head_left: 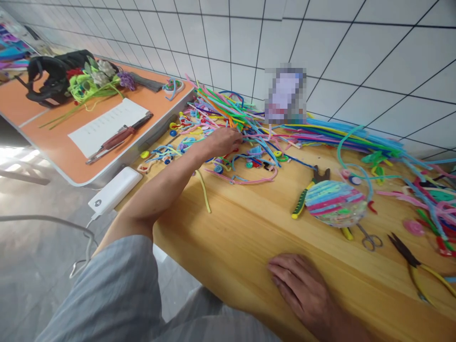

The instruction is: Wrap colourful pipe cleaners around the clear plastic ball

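Observation:
My left hand (225, 141) reaches across the table into a heap of coloured pipe cleaners (245, 116). Its fingers are bent down and drawn together among the stems; what they pinch, if anything, is hidden. Just in front of it lie a blue button (218, 168) and a loose ring of pink pipe cleaner (254, 181). My right hand (299, 282) rests palm down near the table's front edge, fingers loosely laid on the wood and nothing seen in them. Beyond it sits a round, striped, shiny piece (337, 203), beside green-and-yellow pliers (309, 190).
Small scissors (372, 241) and yellow-handled pliers (409, 259) lie at right. A blurred phone (285, 95) leans against the tiled wall. At left are a white power bank (116, 190) and an orange table (53, 152) with a paper sheet (110, 126) and pipe-cleaner flowers (96, 80).

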Available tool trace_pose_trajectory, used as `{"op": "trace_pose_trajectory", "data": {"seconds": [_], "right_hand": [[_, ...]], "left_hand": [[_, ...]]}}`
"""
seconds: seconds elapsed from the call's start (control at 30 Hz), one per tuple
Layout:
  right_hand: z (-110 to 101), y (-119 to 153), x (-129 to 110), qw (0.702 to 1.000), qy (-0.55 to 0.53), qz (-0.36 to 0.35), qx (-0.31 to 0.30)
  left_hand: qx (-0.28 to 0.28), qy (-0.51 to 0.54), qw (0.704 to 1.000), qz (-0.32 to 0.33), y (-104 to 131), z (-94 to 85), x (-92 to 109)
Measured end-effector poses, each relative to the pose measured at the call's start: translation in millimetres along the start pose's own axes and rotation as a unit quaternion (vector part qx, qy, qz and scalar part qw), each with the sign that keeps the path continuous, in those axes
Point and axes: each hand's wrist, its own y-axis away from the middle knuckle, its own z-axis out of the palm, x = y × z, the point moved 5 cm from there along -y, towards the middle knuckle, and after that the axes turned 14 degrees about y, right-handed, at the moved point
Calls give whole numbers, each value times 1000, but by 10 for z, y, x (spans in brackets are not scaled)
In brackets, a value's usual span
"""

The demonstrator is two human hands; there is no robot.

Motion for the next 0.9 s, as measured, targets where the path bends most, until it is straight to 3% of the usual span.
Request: {"op": "trace_pose_trajectory", "data": {"seconds": [0.1,0.33,0.5,0.73,0.9], "right_hand": [[-1,5,-6,1000,-2,-1,0],[-17,-14,-7,1000,7,-1,5],[-8,5,-3,1000,3,1,-4],[-1,17,3,1000,3,6,-5],[2,15,0,1000,7,8,-6]], "left_hand": [[10,2,1000,-4,1,-2,141],[4,35,998,54,99,16,529],[-8,37,994,98,170,129,699],[-41,19,993,110,150,277,706],[-33,-18,999,39,124,230,553]]}}
